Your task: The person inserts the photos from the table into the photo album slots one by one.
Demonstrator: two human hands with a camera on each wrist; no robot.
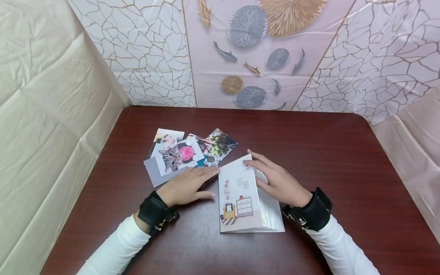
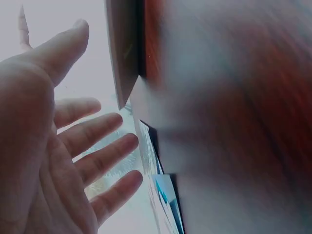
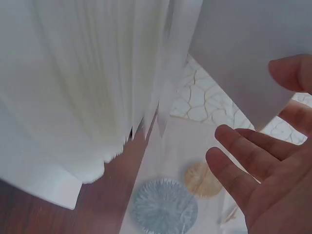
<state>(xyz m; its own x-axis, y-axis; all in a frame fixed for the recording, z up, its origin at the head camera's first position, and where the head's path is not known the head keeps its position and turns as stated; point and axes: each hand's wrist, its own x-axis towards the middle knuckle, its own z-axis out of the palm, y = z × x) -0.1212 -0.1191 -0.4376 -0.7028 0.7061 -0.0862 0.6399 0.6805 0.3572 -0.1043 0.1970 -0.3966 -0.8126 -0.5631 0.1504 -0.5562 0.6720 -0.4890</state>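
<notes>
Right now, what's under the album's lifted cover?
Whitish pages, edges slightly fanned, under the cover that the right hand holds up. Most page faces are covered by neighbouring pages, so I can't tell what, if anything, is in them.

No readable words, brands or numbers. Small dark marks near top of album cover, beside fingers of right hand: too small to make out, lettering or drawing unclear. Faint mark on shaded album side, left wrist view: too blurred to read.
</notes>
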